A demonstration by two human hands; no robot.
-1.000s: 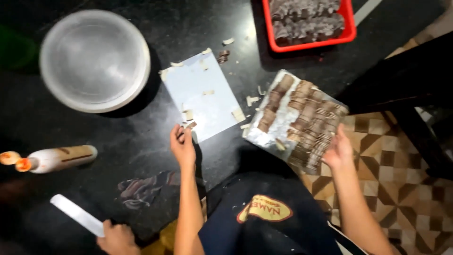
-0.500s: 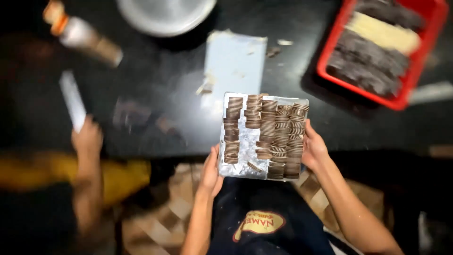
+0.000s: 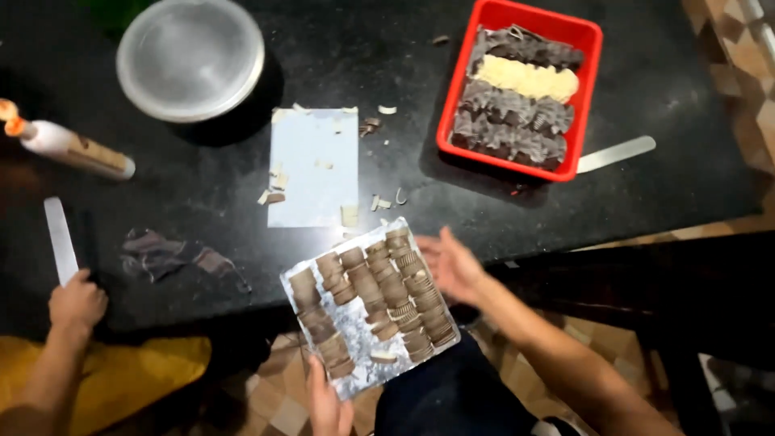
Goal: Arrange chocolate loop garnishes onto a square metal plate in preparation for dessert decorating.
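Observation:
My left hand [image 3: 327, 404] grips the near edge of a foil-covered square board [image 3: 352, 333] loaded with rows of brown ribbed chocolate cups [image 3: 387, 292]. The board is tilted and hangs past the front edge of the black counter [image 3: 387, 56]. At the board's right edge is my right hand [image 3: 452, 266], palm against the board's side with fingers spread. A pale sheet [image 3: 313, 165] with chocolate scraps lies on the counter just beyond the board.
A red tray [image 3: 588, 89] of dark and cream pieces sits at the back right, a metal spatula [image 3: 617, 153] beside it. A lidded round container [image 3: 190, 58] and a squeeze bottle [image 3: 69, 145] stand left. Another person's hand [image 3: 77, 303] holds a flat blade [image 3: 60, 238].
The board of chocolate cups went from my right hand alone to both hands and now sits tilted at the counter's front edge. The view has swung about.

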